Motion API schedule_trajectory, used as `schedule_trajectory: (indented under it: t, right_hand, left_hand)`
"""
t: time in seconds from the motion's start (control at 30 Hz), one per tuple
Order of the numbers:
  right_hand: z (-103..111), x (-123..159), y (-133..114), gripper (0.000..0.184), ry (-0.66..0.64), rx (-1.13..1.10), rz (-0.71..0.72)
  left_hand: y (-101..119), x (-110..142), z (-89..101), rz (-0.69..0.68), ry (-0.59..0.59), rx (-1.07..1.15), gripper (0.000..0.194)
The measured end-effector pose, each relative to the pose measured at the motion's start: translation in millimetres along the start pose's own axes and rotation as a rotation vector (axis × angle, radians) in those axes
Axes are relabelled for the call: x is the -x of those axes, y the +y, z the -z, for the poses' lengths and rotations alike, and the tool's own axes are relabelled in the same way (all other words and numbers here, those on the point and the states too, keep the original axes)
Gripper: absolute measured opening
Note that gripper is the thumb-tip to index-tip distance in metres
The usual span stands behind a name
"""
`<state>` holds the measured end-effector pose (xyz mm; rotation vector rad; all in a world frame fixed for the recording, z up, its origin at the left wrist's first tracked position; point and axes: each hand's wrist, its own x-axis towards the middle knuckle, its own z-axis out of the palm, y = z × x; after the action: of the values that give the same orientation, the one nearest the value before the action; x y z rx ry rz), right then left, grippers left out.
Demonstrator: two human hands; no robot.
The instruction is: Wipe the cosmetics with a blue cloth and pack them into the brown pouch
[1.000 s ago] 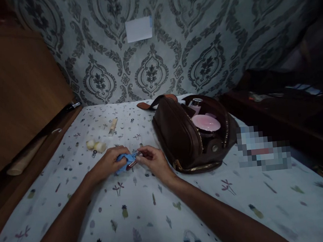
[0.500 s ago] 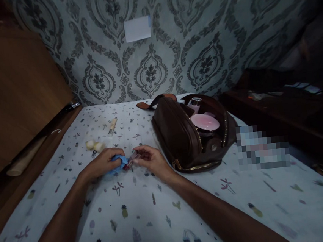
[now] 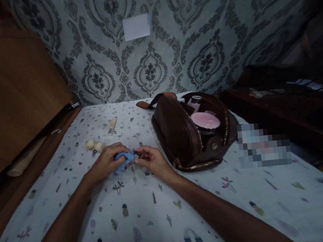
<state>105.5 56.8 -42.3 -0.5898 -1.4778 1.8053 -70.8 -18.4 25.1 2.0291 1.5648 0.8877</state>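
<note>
Blue, crumpled cloth (image 3: 123, 159) (soft-looking) is gripped by the left hand (image 3: 111, 158); the right (image 3: 147, 158) pinches something small.

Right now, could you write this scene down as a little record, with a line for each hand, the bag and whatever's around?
Left hand: holding a crumpled blue cloth
Right hand: fingers pinching a small slim item, partly hidden, identity unclear
Brown bag: unzipped, right of both hands
Inside bag: pink round item, silver-capped bottle
Beyond left hand: small tube, yellow-and-white objects
Surface: printed white sheet
Wall: patterned, with white card
</note>
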Motion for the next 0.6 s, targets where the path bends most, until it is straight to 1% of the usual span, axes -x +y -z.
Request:
schedule_trajectory:
  t: [0.17, 0.27, 0.4, 0.47, 0.53, 0.6]
  right_hand:
    - [0.0, 1.3, -1.4, 0.035, 0.010, 0.025, -0.004]
    - [-1.3, 2.9, -2.5, 0.034, 0.012, 0.013, -0.019]
    - [-2.9, 4.7, -4.8, 0.035, 0.003, -0.007, 0.006]
    - [-2.8, 4.8, -5.6, 0.035, -0.012, -0.006, 0.021]
    - [-2.1, 4.6, -6.0, 0.036, -0.044, -0.012, 0.015]
    - [-1.6, 4.4, -6.3, 0.038, -0.077, -0.054, -0.003]
  left_hand:
    - [-7.4, 1.6, 13.3, 0.104, -0.179, -0.023, 0.021]
    - [-15.5, 1.5, 16.8, 0.127, -0.265, -0.036, 0.021]
    - [-22.1, 1.3, 18.2, 0.154, -0.351, -0.053, 0.020]
    - [-22.9, 1.4, 18.4, 0.177, -0.366, -0.051, 0.020]
    - [-21.5, 1.5, 18.4, 0.176, -0.354, -0.037, 0.019]
    - [-17.4, 1.6, 17.6, 0.167, -0.279, -0.038, 0.019]
